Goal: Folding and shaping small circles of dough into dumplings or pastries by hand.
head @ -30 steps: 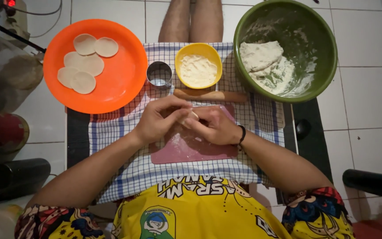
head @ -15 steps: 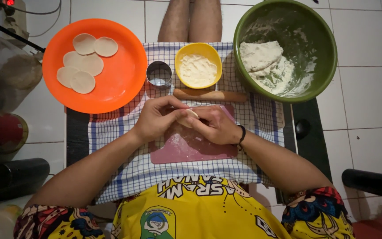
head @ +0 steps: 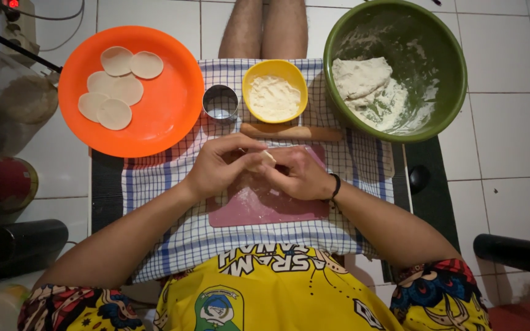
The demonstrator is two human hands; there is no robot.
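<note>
Pinching a small lump of pale dough [head: 267,158] between them, the left hand [head: 219,167] and the right hand [head: 299,175] meet over a pink board [head: 265,205] dusted with flour. Both hands are curled narrow, fingertips closed on the lump, which shows only as a sliver between the thumbs; the rest of it is hidden by the fingers. A dark band circles the right wrist. The dough looks soft and light, likely a little tacky where the flour has not reached, so it would dent or stretch under any firm squeeze; a gentle hold at its edges with the fingertips suits it best, I judge.

The board lies on a blue-and-white checked cloth [head: 161,184] spread over a dark mat on the floor. Just beyond the hands a wooden rolling pin [head: 292,131] lies crosswise, touching neither hand. Behind it stand a round metal cutter [head: 220,102] and, just beside that, a yellow bowl [head: 251,73] of flour. To the left an orange plate [head: 167,116] carries several thin cut rounds of dough [head: 116,86], some overlapping. To the right a large green bowl [head: 449,92] holds a bigger mass of dough [head: 360,76] against its floury wall.

The surface is a floor of white tiles [head: 510,135], dimly lit at the edges, and the person sits on it with bare legs stretched out beyond the cloth. Dark cylinders and a red container stand at the left margin, too shadowed to tell further.
</note>
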